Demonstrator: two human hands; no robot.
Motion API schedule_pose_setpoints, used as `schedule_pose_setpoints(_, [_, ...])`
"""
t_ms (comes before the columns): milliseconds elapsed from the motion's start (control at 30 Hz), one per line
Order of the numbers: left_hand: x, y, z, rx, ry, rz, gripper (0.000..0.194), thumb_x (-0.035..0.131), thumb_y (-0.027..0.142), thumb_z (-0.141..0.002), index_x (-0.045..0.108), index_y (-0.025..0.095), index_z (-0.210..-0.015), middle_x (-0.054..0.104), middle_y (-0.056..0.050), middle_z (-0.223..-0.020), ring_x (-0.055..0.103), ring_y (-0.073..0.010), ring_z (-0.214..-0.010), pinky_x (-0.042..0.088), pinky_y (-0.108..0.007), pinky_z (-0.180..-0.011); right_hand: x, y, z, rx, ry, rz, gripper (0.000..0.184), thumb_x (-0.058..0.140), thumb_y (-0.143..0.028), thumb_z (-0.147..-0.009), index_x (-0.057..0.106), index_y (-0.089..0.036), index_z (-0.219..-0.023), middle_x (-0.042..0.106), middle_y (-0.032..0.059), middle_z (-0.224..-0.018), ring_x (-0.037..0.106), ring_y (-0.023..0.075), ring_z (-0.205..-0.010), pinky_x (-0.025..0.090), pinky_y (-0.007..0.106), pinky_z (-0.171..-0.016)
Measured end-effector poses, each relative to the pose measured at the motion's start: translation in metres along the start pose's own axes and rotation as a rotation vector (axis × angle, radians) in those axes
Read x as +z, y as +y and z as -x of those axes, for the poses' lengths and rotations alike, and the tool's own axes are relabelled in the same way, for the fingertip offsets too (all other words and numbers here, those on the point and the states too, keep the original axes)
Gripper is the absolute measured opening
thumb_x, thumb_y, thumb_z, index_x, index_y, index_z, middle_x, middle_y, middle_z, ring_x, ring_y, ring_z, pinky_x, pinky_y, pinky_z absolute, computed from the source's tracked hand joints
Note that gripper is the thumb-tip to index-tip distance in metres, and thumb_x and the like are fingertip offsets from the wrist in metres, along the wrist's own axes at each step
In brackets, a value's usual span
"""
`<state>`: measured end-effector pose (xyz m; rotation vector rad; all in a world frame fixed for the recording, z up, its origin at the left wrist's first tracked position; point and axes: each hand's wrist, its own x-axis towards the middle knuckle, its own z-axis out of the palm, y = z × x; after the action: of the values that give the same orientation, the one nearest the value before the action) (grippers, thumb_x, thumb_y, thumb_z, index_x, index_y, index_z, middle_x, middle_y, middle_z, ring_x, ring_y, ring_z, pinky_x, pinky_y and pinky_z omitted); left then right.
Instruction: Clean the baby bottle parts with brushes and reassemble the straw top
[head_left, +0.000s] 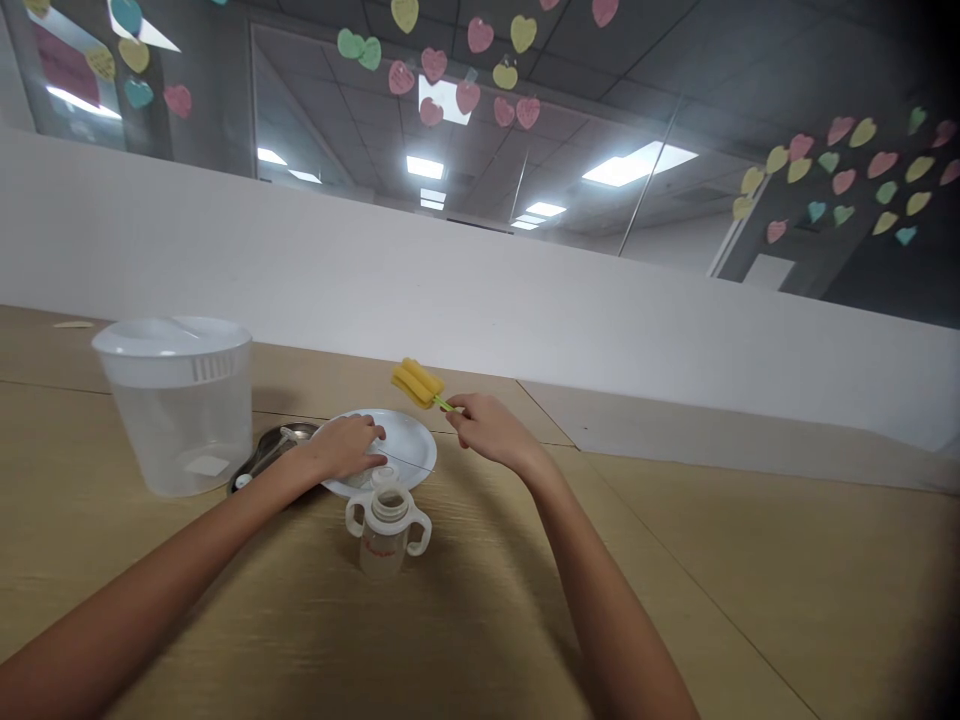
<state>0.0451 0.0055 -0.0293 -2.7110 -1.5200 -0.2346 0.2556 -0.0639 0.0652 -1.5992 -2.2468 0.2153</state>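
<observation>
My right hand (pixel 484 425) is closed round the green handle of a yellow sponge bottle brush (pixel 418 382), its head pointing up and left. Over the left part of a white plate (pixel 412 445) is my left hand (pixel 349 448), fingers spread and bent downward; whether the fingertips touch the plate is unclear. A small clear piece (pixel 385 476) lies by the plate's near rim, below my left fingers. Just in front of the plate stands an uncapped baby bottle (pixel 384 545), upright, with two white handles and red print. Neither hand touches the bottle.
A clear bucket with a white lid (pixel 176 400) stands at the left. Between it and the plate sits a dark metal tray (pixel 262 450) holding a whitish utensil, partly behind my left forearm. A white wall (pixel 480 290) rises behind the wooden table (pixel 675 570).
</observation>
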Motion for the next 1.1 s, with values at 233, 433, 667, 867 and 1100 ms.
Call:
schedule_pose_setpoints(233, [0.004,0.009,-0.001,0.178,-0.015,-0.011,0.025,0.058,0.037,-0.075,0.071,0.023,-0.091,0.066,-0.009,-0.093,0.058,-0.0253,-0.095,0.041,-0.033,-0.084,0.000,0.001,-0.001,-0.005,0.005,0.013,0.025,0.039,-0.016,-0.085,0.064,-0.014,-0.087,0.061,0.0027,-0.059,0.050,0.0128,-0.053,0.030,0.022,-0.056])
schedule_pose_setpoints(433, [0.009,0.004,-0.002,0.197,-0.027,0.005,0.020,0.063,0.033,-0.070,0.073,0.023,-0.085,0.065,-0.008,-0.092,0.056,-0.0252,-0.096,0.040,-0.034,-0.087,0.000,0.000,-0.001,-0.001,0.001,0.016,0.024,0.039,-0.017,-0.086,0.063,-0.014,-0.087,0.061,0.0028,-0.059,0.050,0.0128,-0.053,0.030,0.022,-0.055])
schedule_pose_setpoints(667, [0.011,0.002,-0.002,0.177,-0.031,0.039,0.019,0.061,0.035,-0.071,0.069,0.021,-0.082,0.064,-0.007,-0.091,0.058,-0.0230,-0.090,0.042,-0.030,-0.081,0.000,0.000,-0.001,0.003,-0.004,0.020,0.025,0.039,-0.017,-0.086,0.064,-0.014,-0.089,0.062,0.0027,-0.059,0.051,0.0131,-0.053,0.031,0.022,-0.057])
schedule_pose_setpoints(867, [0.009,0.003,-0.001,0.181,-0.026,0.030,0.016,0.062,0.033,-0.069,0.068,0.020,-0.078,0.064,-0.008,-0.087,0.057,-0.0254,-0.092,0.041,-0.033,-0.082,0.000,0.001,-0.001,-0.004,0.005,0.017,0.025,0.039,-0.016,-0.085,0.064,-0.014,-0.088,0.062,0.0027,-0.059,0.050,0.0127,-0.052,0.030,0.022,-0.056])
schedule_pose_setpoints(1100, [0.002,-0.001,-0.002,0.226,-0.039,0.069,0.024,0.065,0.034,-0.068,0.068,0.024,-0.090,0.062,-0.005,-0.107,0.054,-0.0226,-0.103,0.038,-0.029,-0.091,-0.001,0.000,-0.001,-0.005,-0.002,0.017,0.025,0.038,-0.016,-0.086,0.063,-0.014,-0.088,0.061,0.0024,-0.058,0.049,0.0123,-0.051,0.031,0.022,-0.056])
